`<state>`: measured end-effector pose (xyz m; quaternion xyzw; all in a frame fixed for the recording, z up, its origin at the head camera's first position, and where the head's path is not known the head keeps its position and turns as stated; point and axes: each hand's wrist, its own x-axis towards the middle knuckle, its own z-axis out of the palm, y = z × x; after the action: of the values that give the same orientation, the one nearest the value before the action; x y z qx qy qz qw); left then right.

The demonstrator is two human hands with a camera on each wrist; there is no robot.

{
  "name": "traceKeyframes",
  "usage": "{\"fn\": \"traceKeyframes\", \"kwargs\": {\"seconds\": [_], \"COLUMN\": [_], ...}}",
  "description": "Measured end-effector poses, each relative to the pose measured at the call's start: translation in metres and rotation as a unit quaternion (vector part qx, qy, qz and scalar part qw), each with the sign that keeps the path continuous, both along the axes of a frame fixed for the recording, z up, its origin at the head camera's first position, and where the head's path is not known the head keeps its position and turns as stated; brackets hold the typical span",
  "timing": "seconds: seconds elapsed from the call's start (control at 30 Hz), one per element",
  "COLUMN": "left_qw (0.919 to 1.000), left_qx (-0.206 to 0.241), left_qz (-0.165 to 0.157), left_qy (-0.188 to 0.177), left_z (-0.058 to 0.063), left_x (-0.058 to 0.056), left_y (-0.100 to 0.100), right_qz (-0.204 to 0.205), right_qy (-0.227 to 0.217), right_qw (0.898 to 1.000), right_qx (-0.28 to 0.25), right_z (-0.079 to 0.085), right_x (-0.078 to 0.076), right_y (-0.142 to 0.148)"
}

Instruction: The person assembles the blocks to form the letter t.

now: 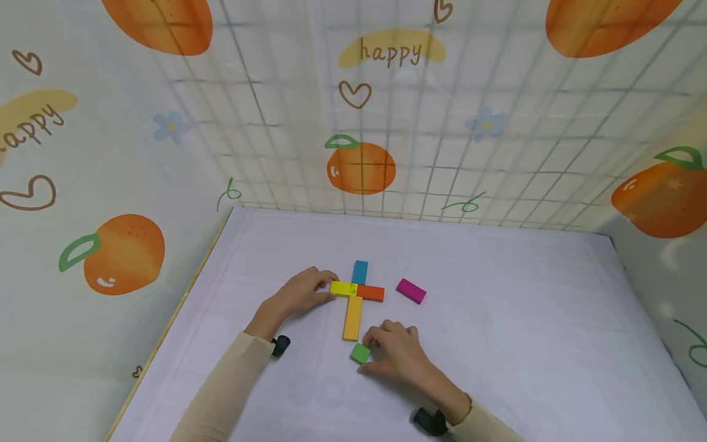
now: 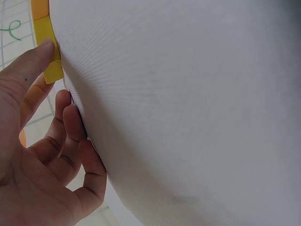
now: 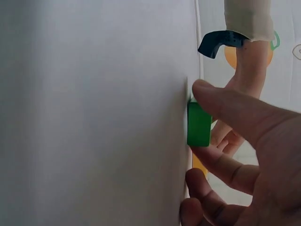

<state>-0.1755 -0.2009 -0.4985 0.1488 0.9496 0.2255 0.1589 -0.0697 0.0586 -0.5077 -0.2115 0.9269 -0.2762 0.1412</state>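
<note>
Between the thumb and index finger of my left hand is the left end of a yellow block, lying flat on the table. An orange-red block meets its right end, a blue block extends away from the junction, and a longer amber block runs toward me, making a cross shape. My right hand pinches a small green block, thumb on one side and index finger on the other. This green block sits just below the amber block's near end.
A magenta block lies apart, right of the cross. White covering spreads over the table. Printed cloth walls with oranges and a grid rise at the back and sides.
</note>
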Motion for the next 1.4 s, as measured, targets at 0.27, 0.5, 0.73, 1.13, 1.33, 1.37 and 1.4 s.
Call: {"fn": "traceKeyframes", "kwargs": {"seconds": [0.27,0.5,0.73,1.13,1.33,1.37,1.4], "left_qw": [1.0,1.0,0.9999,0.9999,0.9999,0.9999,0.9999], "left_qx": [-0.001,-0.004,-0.009,-0.008,-0.007,-0.007,-0.006], "left_qz": [0.003,0.004,0.005,0.008,0.008,0.009,0.009], "left_qy": [-0.007,-0.005,-0.004,-0.002,-0.001,-0.001,-0.001], "left_z": [0.003,0.002,0.0,-0.002,-0.003,-0.003,-0.003], "left_x": [0.001,0.0,-0.001,0.0,-0.001,-0.001,-0.001], "left_y": [0.001,0.002,0.001,0.002,0.002,0.002,0.002], "right_qz": [-0.006,-0.012,-0.013,-0.018,-0.016,-0.015,-0.015], "right_qy": [0.006,0.006,0.014,0.006,0.01,0.01,0.01], "right_qw": [1.0,0.999,0.999,0.999,0.999,0.999,0.999], "right_qx": [0.029,0.042,0.047,0.048,0.047,0.047,0.047], "right_z": [0.0,0.002,0.0,-0.001,-0.001,-0.002,-0.002], "right_x": [0.0,0.0,-0.001,-0.002,-0.002,-0.002,-0.002], "right_y": [-0.009,-0.015,-0.017,-0.018,-0.019,-0.019,-0.019]}}
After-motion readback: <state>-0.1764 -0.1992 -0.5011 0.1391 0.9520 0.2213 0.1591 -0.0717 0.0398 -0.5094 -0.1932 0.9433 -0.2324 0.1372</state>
